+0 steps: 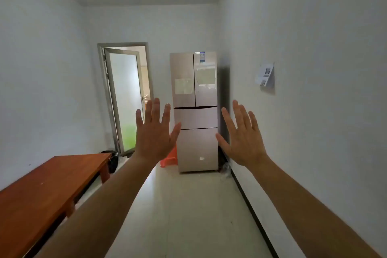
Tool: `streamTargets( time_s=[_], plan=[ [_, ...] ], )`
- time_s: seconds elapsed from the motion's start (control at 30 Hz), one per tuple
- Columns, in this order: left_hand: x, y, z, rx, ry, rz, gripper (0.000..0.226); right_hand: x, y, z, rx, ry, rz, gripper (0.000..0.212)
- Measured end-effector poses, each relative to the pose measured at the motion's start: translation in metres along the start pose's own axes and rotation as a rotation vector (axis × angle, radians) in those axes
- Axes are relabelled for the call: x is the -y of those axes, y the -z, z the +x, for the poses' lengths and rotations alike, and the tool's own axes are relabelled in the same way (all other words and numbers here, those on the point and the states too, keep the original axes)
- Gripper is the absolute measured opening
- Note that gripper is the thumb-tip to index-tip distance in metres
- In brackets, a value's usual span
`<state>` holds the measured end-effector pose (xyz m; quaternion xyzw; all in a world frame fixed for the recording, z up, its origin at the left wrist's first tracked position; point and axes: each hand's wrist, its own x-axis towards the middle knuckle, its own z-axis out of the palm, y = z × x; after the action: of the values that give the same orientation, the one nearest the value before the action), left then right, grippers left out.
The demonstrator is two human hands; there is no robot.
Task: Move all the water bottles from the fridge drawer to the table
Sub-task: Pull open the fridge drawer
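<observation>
A tall pale-gold fridge (195, 90) stands against the far wall, some steps ahead of me. Its two upper doors and both lower drawers (196, 119) are closed, so no water bottles show. A reddish-brown wooden table (48, 190) runs along the left wall. My left hand (156, 132) is raised in front of me with fingers spread and holds nothing. My right hand (243, 135) is raised the same way, empty, to the right of the fridge in view.
An open glass door (124, 98) stands left of the fridge. An orange object (170, 158) sits on the floor beside the fridge, and a dark bag (112, 160) lies past the table's far end. Pale tiled floor (188, 205) leads to the fridge. A paper holder (266, 75) hangs on the right wall.
</observation>
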<state>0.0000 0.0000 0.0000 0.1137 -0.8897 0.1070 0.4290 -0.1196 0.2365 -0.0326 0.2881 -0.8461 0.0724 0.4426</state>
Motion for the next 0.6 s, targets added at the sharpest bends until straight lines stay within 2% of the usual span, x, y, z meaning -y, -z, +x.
streamTargets(
  time_s=[0.1, 0.33, 0.43, 0.6],
  plan=[
    [0.000, -0.044, 0.005, 0.106, 0.005, 0.035, 0.073, -0.006, -0.040, 0.003, 0.040, 0.012, -0.018, 0.080],
    [-0.016, -0.178, 0.054, 0.187, 0.066, 0.046, 0.075, -0.056, -0.175, 0.036, 0.027, -0.067, 0.073, 0.082],
    [-0.017, -0.234, 0.093, 0.266, 0.124, 0.056, 0.080, -0.085, -0.231, 0.071, 0.055, -0.086, 0.131, 0.084],
    [-0.001, -0.303, 0.168, 0.261, 0.123, 0.090, 0.086, -0.121, -0.310, 0.149, 0.087, -0.102, 0.176, 0.084]
  ],
)
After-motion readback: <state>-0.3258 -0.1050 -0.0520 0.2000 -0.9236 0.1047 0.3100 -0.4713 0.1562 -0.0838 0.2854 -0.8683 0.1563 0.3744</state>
